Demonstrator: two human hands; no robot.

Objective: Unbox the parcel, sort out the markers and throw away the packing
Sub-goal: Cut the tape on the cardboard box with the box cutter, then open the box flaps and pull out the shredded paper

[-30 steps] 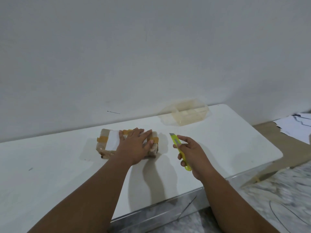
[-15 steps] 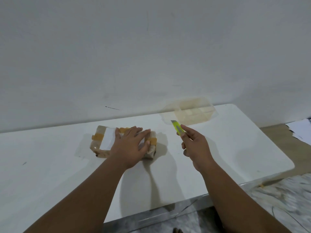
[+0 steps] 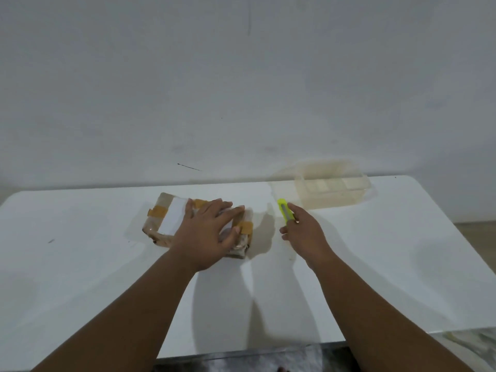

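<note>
While your left hand point(image 3: 206, 232) lies flat on it, the parcel point(image 3: 174, 218) rests on the white bench point(image 3: 80, 264), near the middle. It is a brownish packet under clear wrap, with a white label and pieces of orange-brown tape. Its long axis goes from left to right, the right end a little nearer to you. Your left fingers are straight and spread on its top. Your right hand point(image 3: 303, 232) has the fingers curled round a yellow-green cutter point(image 3: 284, 210), just right of the parcel and not touching it; its tip points away from you, slightly left.
</note>
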